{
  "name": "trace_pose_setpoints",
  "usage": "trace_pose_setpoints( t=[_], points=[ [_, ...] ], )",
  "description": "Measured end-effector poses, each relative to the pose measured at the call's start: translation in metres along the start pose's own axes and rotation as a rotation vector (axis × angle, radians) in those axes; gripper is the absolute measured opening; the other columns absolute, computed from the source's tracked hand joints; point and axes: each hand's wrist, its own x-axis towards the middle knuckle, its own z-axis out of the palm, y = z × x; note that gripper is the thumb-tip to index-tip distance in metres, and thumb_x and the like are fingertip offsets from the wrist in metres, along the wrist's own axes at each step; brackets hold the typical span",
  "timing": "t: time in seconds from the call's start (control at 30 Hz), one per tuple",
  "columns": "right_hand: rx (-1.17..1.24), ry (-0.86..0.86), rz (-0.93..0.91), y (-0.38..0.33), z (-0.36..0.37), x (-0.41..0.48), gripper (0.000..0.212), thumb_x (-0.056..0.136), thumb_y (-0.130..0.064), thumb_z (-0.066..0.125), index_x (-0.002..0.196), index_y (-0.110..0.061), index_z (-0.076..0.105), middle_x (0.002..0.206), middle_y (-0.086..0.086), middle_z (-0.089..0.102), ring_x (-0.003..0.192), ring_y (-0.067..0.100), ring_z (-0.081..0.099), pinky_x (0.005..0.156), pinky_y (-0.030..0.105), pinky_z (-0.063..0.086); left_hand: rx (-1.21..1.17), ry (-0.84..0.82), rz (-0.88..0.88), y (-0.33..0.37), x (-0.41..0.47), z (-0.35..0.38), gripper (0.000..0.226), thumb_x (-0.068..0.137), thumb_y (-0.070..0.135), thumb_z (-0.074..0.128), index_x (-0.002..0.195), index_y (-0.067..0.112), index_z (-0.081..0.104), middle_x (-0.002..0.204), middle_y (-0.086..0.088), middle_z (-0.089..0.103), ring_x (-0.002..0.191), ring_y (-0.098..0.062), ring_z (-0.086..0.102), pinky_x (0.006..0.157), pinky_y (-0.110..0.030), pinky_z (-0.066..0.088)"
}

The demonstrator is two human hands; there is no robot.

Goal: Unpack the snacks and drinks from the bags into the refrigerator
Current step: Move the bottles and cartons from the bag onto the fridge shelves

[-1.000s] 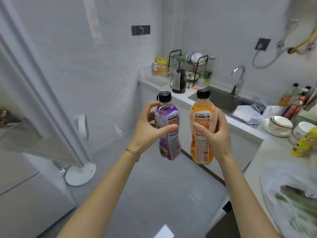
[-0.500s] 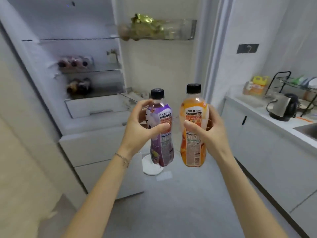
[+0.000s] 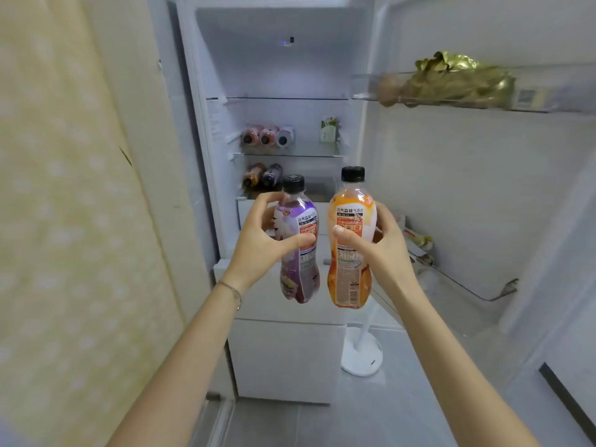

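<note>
Left hand [image 3: 258, 243] is gripping the upright purple bottle [image 3: 298, 250]; right hand [image 3: 383, 246] is gripping the orange bottle [image 3: 350, 243], both facing the far refrigerator shelf [image 3: 287, 154] ahead.

Two fridge shelves [image 3: 309, 154] carry lying bottles [image 3: 267, 137].

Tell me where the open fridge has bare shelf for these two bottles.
Top shelf is bare all across. Middle shelf: a gap between the three lying bottles and the carton. Lower shelf's left holds two bottles; its right is partly hidden. Upper door bin is crowded.
</note>
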Motion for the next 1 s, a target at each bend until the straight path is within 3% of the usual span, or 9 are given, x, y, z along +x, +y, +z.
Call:
trace_pose_setpoints(
  t=[0.13,0.37,0.57,0.77,0.9,1.0],
  points=[
    [0.026,-0.041,0.009,0.018,0.026,0.049,0.065,0.062,-0.054,0.076,0.119,-0.044,0.045,0.103,-0.022,0.060,0.090,0.002,0.064,0.070,0.023,0.051,0.027,0.055,-0.017,-0.024,0.043,-0.013,0.064,0.070,0.022,0.084,0.116,0.041,0.044,0.118,0.023,0.055,0.111,-0.005,0.058,0.088,-0.025,0.054],
    [-0.007,-0.077,0.015,0.054,0.067,0.129,0.057,0.072,-0.043,0.079,0.118,-0.042,0.044,0.099,-0.025,0.058,0.089,-0.002,0.060,0.065,0.015,0.045,0.014,0.136,-0.056,-0.072,0.107,-0.028,0.064,0.071,0.018,0.083,0.111,0.049,0.044,0.117,0.023,0.057,0.108,-0.004,0.060,0.086,-0.026,0.055],
    [-0.057,-0.068,0.074,0.094,0.104,0.186,0.060,0.073,-0.043,0.079,0.119,-0.040,0.042,0.099,-0.026,0.054,0.089,-0.002,0.057,0.064,0.016,0.042,0.018,0.137,-0.105,-0.129,0.161,-0.041,0.064,0.074,0.019,0.082,0.125,0.034,0.047,0.115,0.021,0.056,0.106,-0.003,0.058,0.072,-0.012,0.053],
    [-0.092,-0.009,0.106,0.126,0.143,0.244,0.058,0.075,-0.037,0.079,0.120,-0.039,0.042,0.101,-0.022,0.055,0.089,-0.003,0.056,0.064,0.014,0.041,0.003,0.079,-0.067,-0.194,0.237,-0.061,0.069,0.072,0.018,0.083,0.130,0.029,0.046,0.126,0.010,0.057,0.114,-0.012,0.058,0.084,-0.021,0.053],
    [-0.100,0.063,0.139,0.143,0.168,0.285,0.062,0.074,-0.038,0.079,0.126,-0.033,0.046,0.106,-0.017,0.058,0.091,0.000,0.058,0.066,0.016,0.045,-0.035,0.038,-0.043,-0.231,0.291,-0.070,0.072,0.069,0.020,0.085,0.127,0.033,0.044,0.126,0.011,0.057,0.116,-0.009,0.057,0.089,-0.020,0.051],
    [-0.100,0.127,0.146,0.151,0.180,0.304,0.062,0.075,-0.033,0.080,0.127,-0.030,0.047,0.107,-0.017,0.060,0.093,-0.001,0.059,0.069,0.017,0.047,-0.040,-0.009,-0.017,-0.257,0.325,-0.078,0.072,0.067,0.022,0.087,0.125,0.029,0.046,0.124,0.010,0.058,0.115,-0.008,0.058,0.094,-0.034,0.053]
  ],
)
